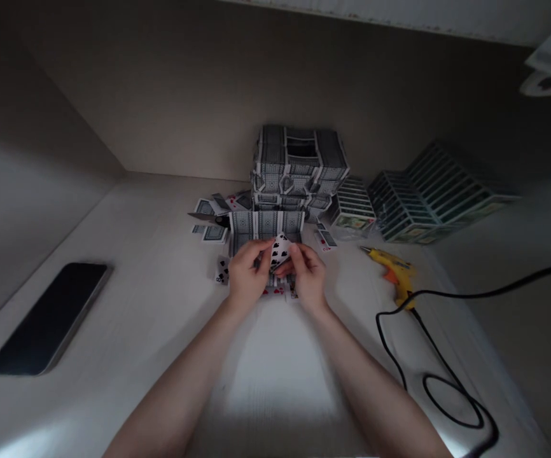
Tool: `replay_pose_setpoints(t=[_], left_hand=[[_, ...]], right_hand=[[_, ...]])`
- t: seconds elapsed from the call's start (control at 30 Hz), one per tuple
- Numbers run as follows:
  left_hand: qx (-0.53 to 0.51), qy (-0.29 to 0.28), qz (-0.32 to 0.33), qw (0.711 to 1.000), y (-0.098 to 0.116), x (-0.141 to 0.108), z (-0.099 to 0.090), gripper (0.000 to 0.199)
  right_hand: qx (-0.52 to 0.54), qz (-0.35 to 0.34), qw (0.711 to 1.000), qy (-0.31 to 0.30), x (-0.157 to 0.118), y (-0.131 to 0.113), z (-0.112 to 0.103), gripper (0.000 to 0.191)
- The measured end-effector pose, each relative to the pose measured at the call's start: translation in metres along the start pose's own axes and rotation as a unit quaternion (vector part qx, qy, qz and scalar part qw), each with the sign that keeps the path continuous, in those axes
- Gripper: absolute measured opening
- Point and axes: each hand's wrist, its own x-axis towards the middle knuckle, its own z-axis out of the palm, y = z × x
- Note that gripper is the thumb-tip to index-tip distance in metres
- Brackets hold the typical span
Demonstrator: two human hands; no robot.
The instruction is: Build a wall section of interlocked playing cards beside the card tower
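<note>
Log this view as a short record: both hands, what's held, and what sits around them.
left hand: fingers at one side of a playing card
right hand: fingers at the card's other side
card face: black spades, toward the camera
beyond the hands: panel of joined cards, with a taller card structure behind
left side: phone, screen dark
right side: yellow glue gun with black cord

There is one left hand (251,272), one right hand (310,273), one black phone (56,318), one yellow glue gun (399,273), and loose cards (215,235) too jumbled to count.
</note>
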Motion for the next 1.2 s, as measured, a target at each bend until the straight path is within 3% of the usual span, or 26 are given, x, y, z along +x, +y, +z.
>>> replay_pose_setpoints(t=[0.17,0.33,0.43,0.57,0.8,1.0,1.2], left_hand=[[0.0,-0.023,0.012,1.0,0.002,0.002,-0.002,0.022],[-0.008,-0.019,0.003,1.0,0.003,0.003,-0.001,0.021],[-0.018,0.001,-0.02,1.0,0.001,0.002,0.0,0.016],[-0.066,0.024,-0.096,0.993,-0.002,0.002,0.002,0.017],[-0.191,0.042,-0.203,0.959,-0.005,0.006,0.009,0.026],[-0.291,0.051,-0.303,0.906,-0.006,0.009,0.01,0.029],[-0.314,0.036,-0.332,0.889,-0.004,0.009,0.007,0.026]], right_hand=[[-0.026,0.001,1.0,-0.013,-0.001,0.001,0.0,0.039],[-0.043,-0.005,0.999,-0.024,-0.001,0.001,-0.001,0.031],[-0.041,-0.007,0.999,-0.033,-0.001,0.002,0.0,0.029],[-0.036,-0.006,0.999,-0.037,0.0,0.004,0.001,0.028],[-0.026,-0.001,1.0,-0.01,0.002,0.003,0.0,0.027],[-0.004,-0.002,1.0,-0.01,0.002,0.003,-0.001,0.028],[-0.01,-0.009,1.0,0.002,0.004,0.003,-0.002,0.029]])
